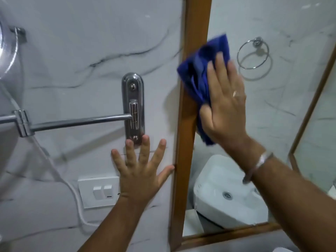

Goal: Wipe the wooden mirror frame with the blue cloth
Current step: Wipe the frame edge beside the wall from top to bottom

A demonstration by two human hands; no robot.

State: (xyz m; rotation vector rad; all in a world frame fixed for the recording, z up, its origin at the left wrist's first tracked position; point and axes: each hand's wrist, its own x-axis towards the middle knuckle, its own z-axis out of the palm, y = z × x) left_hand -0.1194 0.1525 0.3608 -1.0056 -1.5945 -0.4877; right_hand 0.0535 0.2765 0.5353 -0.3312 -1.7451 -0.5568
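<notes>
The wooden mirror frame (183, 160) runs up the middle of the view as a brown vertical strip, with a lower rail along the bottom right. A crumpled blue cloth (198, 73) lies pressed against the frame's left strip and the glass edge. My right hand (225, 106) is flat on the cloth, palm holding it to the frame, a ring and a metal bangle showing. My left hand (141, 164) rests spread on the marble wall left of the frame, thumb tip touching the frame's outer edge.
A chrome hinged bracket (133, 106) with a swing arm (78, 120) juts from the marble wall above my left hand. A white double switch (100, 192) and cable sit below. The mirror reflects a towel ring (253, 52) and a white basin (223, 193).
</notes>
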